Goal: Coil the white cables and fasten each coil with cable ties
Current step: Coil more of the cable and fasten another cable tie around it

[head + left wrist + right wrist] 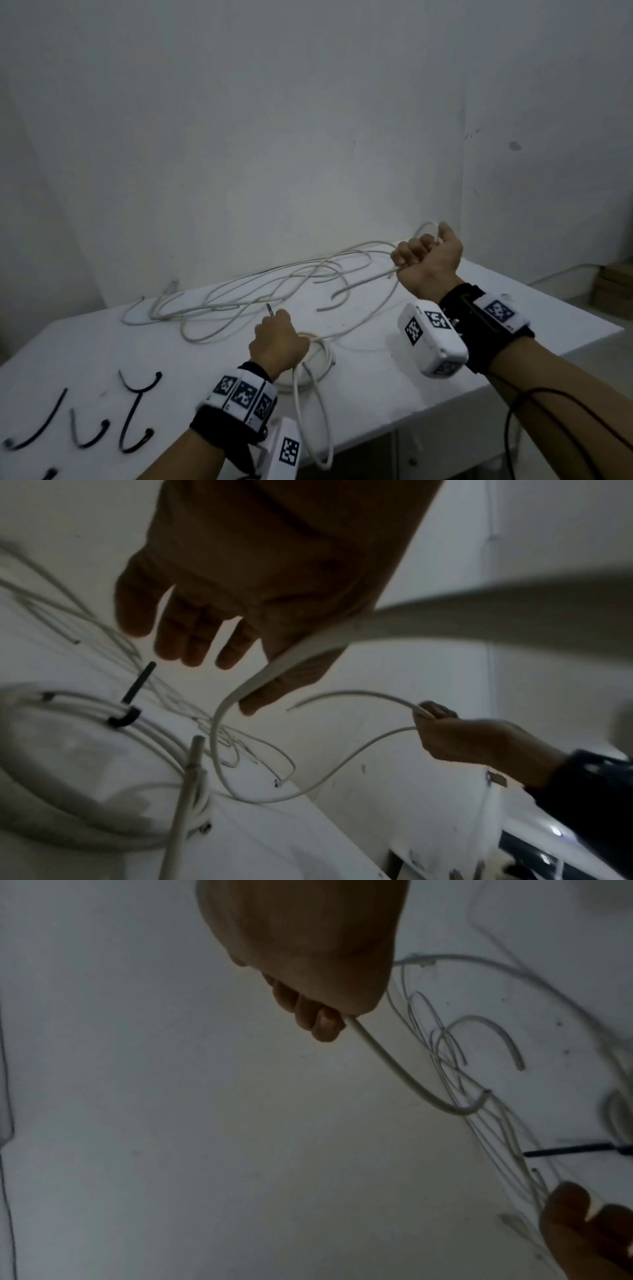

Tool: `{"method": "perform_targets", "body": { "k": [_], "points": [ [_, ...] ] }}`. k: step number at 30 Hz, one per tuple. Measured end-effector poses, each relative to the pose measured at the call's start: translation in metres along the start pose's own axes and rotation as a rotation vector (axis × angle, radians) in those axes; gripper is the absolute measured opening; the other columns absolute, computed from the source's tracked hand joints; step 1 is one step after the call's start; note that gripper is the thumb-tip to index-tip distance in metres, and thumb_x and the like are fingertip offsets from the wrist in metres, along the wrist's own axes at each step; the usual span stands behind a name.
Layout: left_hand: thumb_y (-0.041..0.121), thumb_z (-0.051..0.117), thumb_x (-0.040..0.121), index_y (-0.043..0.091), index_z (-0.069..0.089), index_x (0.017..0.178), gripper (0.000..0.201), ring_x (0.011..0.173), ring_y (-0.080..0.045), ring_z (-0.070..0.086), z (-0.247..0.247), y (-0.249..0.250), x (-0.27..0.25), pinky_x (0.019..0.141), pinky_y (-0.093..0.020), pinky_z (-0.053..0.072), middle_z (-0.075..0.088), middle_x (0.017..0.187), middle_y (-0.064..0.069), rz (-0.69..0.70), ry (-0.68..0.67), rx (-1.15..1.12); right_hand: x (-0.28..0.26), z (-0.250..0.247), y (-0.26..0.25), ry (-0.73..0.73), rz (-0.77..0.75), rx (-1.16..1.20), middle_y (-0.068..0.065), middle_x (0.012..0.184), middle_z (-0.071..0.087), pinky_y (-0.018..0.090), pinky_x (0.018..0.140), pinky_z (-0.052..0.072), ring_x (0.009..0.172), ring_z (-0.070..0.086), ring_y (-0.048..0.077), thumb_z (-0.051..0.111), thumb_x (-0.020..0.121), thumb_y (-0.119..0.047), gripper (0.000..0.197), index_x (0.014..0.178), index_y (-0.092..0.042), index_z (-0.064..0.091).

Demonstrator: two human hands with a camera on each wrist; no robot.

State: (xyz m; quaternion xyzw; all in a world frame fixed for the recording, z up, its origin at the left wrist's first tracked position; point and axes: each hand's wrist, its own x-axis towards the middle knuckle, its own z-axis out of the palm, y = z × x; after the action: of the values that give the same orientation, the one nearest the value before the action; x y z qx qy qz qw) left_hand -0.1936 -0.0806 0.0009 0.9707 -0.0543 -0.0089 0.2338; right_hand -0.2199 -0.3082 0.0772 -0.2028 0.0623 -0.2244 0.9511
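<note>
White table [394, 370] carries loose white cables [239, 294], 1 tied coil [320, 359]; black cable ties [133, 411] near left.

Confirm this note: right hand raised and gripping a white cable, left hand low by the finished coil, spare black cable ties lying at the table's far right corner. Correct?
Not quite. The spare black cable ties lie at the table's near left, as the head view shows. The rest stands: right hand raised gripping a white cable, left hand low by the finished coil.

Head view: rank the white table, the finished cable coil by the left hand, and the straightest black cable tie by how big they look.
1. white table
2. finished cable coil, partly hidden by the left hand
3. black cable tie; it lies nearer the camera, so its place against the coil is unsure.
</note>
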Motion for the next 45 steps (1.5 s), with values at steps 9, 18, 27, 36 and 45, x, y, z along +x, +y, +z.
{"method": "perform_targets", "body": {
  "k": [9, 18, 27, 36, 45],
  "points": [
    [0.056, 0.028, 0.099, 0.005, 0.058, 0.107, 0.06, 0.07, -0.02, 0.064, -0.011, 0.044, -0.024, 0.054, -0.026, 0.044, 0.073, 0.09, -0.01, -0.027, -0.312, -0.728, -0.028, -0.025, 0.047, -0.045, 0.168, 0.07, -0.001, 0.035, 0.018, 0.028, 0.049, 0.022, 0.033, 0.022, 0.016, 0.032, 0.096, -0.039, 0.062, 0.038, -0.018, 0.026],
    [0.012, 0.026, 0.102, 0.003, 0.054, 0.107, 0.03, 0.032, -0.009, 0.022, -0.032, 0.028, 0.004, 0.036, -0.012, 0.019, 0.026, 0.046, 0.004, -0.23, -0.044, -1.259, -0.066, -0.059, 0.066, 0.063, 0.399, -0.485, 0.014, 0.066, 0.053, 0.041, 0.07, 0.053, 0.066, 0.057, 0.028, 0.044, 0.097, -0.007, 0.02, 0.078, 0.0, 0.049],
    [0.02, 0.041, 0.101, 0.006, 0.062, 0.101, 0.025, 0.037, -0.008, 0.021, -0.033, 0.0, -0.011, 0.036, -0.016, 0.018, 0.03, 0.051, 0.005, -0.082, -0.149, -0.89, -0.025, -0.074, 0.031, -0.055, 0.151, -1.144, 0.002, 0.059, 0.029, 0.02, 0.041, 0.027, 0.042, 0.026, 0.012, 0.033, 0.101, -0.021, 0.021, 0.082, -0.015, 0.04],
    [0.017, 0.054, 0.097, 0.013, 0.07, 0.093, 0.018, 0.05, -0.012, 0.045, -0.027, 0.008, -0.022, 0.04, -0.026, 0.037, 0.048, 0.059, -0.001, 0.3, -0.051, -0.743, -0.046, -0.009, 0.038, -0.687, -0.142, -1.749, -0.013, 0.065, 0.041, 0.017, 0.044, 0.03, 0.047, 0.036, 0.002, 0.039, 0.101, -0.02, 0.028, 0.116, -0.017, 0.063],
    [0.028, 0.061, 0.09, 0.021, 0.075, 0.098, 0.018, 0.067, -0.006, 0.051, -0.025, 0.005, -0.023, 0.061, -0.01, 0.037, 0.054, 0.07, 0.005, 0.751, 0.504, -0.326, -0.045, 0.01, 0.04, -0.829, -0.231, -2.034, -0.001, 0.093, 0.044, 0.032, 0.079, 0.042, 0.088, 0.052, 0.022, 0.038, 0.101, -0.025, 0.025, 0.11, -0.018, 0.061]
  ]
}}
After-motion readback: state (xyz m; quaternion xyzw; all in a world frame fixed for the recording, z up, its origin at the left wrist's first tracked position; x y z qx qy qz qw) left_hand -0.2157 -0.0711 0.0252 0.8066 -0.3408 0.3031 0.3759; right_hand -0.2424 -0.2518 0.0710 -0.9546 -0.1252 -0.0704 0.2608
